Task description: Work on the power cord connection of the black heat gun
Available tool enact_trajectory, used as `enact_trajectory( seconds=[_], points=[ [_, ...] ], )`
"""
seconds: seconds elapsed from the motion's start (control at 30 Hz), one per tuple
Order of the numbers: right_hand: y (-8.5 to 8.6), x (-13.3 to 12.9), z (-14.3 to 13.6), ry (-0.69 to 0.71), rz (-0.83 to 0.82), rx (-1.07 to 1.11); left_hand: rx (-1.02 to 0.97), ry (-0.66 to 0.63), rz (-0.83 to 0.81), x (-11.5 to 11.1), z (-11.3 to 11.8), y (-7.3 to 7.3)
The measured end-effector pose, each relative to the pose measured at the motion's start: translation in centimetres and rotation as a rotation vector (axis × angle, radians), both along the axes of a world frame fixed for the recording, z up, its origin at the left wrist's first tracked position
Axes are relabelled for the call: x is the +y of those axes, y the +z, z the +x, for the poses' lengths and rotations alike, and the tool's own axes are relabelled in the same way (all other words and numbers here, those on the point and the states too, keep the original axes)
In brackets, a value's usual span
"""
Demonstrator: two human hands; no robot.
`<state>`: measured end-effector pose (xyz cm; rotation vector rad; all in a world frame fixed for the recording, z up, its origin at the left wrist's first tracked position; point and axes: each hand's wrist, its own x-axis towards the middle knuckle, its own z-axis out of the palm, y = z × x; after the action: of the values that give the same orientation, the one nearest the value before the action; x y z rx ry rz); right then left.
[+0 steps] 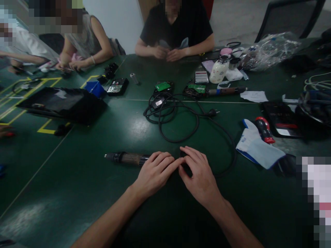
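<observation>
On the green bench [90,193], elec. screwdriver [130,158] is clasped at its rear by L hand [155,170]; dark pc. [182,152] is half-hidden by curled R hand [198,172], grip unclear.

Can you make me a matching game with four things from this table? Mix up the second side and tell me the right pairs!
1. Left hand
2. Cord
3. Screwdriver
4. Bottle

A. Red and black handle
B. Standing upright
C. At one end of the long dark tool
D. Black and lying in loops

Right pairs: 1-C, 2-D, 3-A, 4-B
</observation>
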<state>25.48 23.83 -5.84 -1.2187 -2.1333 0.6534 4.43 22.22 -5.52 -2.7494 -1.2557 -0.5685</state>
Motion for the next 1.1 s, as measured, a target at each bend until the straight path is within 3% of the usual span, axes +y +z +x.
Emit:
enact_trajectory(
  seconds=[1.1],
  points=[
    [-0.04,0.08,-0.08,-0.001,0.007,0.009,0.001,0.026,-0.018,0.08,0.0,-0.06]
  ],
)
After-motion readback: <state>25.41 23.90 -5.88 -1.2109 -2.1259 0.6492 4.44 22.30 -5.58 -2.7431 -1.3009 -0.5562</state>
